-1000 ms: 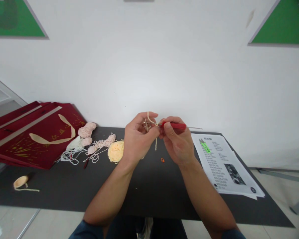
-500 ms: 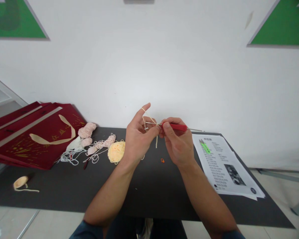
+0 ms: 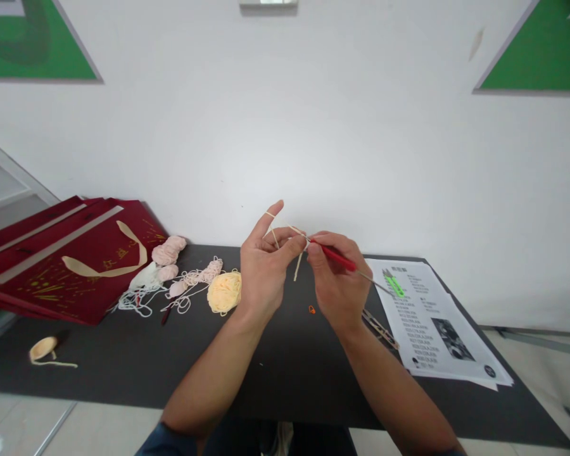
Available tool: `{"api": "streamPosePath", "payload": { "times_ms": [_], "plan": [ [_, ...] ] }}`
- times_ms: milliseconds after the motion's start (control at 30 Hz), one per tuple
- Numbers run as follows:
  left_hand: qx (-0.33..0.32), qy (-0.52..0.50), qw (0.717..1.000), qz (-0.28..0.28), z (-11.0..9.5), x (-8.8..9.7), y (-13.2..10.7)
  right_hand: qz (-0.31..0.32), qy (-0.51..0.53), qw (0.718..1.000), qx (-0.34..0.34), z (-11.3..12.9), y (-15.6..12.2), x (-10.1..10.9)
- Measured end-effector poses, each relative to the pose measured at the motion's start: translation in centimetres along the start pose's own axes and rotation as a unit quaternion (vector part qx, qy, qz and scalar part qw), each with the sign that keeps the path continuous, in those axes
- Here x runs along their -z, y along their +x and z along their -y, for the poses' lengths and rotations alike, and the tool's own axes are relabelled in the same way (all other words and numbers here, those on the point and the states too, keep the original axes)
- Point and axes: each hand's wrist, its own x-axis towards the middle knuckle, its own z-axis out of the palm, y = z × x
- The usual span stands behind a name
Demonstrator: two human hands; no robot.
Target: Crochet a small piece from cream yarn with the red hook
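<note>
My left hand (image 3: 266,269) is raised over the table with its index finger up and a strand of cream yarn (image 3: 296,269) looped round that finger. Its thumb and middle finger pinch the yarn, and a short tail hangs below the pinch. My right hand (image 3: 339,278) grips a crochet hook (image 3: 335,255) by its red handle. The hook's metal tip meets the yarn at the left fingertips; its other metal end points down to the right. A ball of yellow yarn (image 3: 224,292) lies just left of my left wrist. Stitches at the fingertips are too small to make out.
On the dark table (image 3: 294,373) lie an orange stitch marker (image 3: 312,310), scissors (image 3: 380,329) and printed sheets (image 3: 437,323) with a green cutter (image 3: 393,283) on top. Pink yarn (image 3: 169,251), red gift bags (image 3: 90,266) and a small cream crocheted piece (image 3: 44,348) are at the left.
The crochet hook has tilted, its rear end now lower, and its tip has drawn back toward the left fingertips. My right hand has turned with it, and the scissors have come into view.
</note>
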Motion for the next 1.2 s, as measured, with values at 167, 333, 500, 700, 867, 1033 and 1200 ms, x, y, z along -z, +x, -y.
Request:
{"api": "streamPosePath", "payload": {
  "times_ms": [167,333,500,700,867,1033,1200],
  "plan": [
    [0.08,-0.076,0.994,-0.008,-0.5,-0.2,-0.1,-0.018,-0.075,0.99,0.118,-0.7,-0.7,0.0],
    [0.101,-0.084,0.991,0.022,-1.1,0.2,0.4,0.013,0.108,0.994,-0.031,-1.5,0.4,0.0],
    [0.066,-0.057,0.996,0.023,-1.3,0.5,0.5,0.051,0.215,0.97,-0.101,-1.1,1.6,0.4],
    [0.058,-0.032,0.997,0.03,-1.5,0.4,0.0,0.071,0.242,0.962,-0.105,-0.6,1.9,0.8],
    [0.052,-0.016,0.998,0.032,-1.6,0.4,-0.2,0.065,0.227,0.967,-0.095,-0.3,2.0,0.8],
    [0.042,-0.023,0.998,0.037,-1.6,0.6,-0.2,0.065,0.24,0.965,-0.082,-0.2,2.2,0.8],
    [0.049,-0.028,0.998,0.035,-1.8,0.6,-0.2,0.067,0.244,0.966,-0.056,-0.5,2.4,0.8]
  ]
}}
